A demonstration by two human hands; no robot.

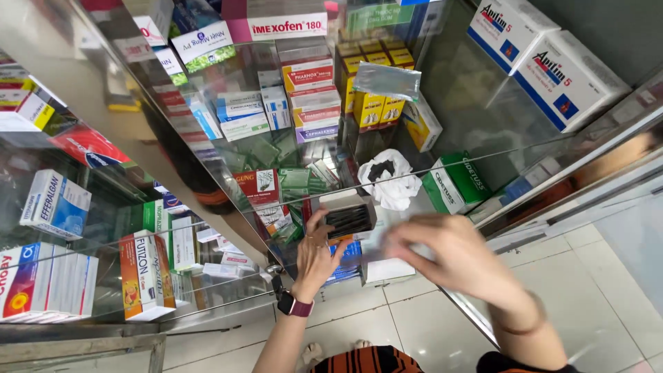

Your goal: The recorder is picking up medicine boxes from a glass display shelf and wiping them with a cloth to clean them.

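The right hand (452, 259), nearest and blurred, is hovering half-open over a white box (387, 268), holding nothing I can make out. The left hand (319, 252) is gripping an open carton (349, 215) of dark blister strips, inside the glass cabinet (483, 117) among medicine boxes.

open box (349, 215) on glass shelf (483, 155) | crumpled bag (391, 181) behind | green carton (456, 183) right

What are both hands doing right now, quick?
Left hand: closed on an open box of dark strips.
Right hand: blurred, fingers spread over a white box; cannot tell if it grips anything.
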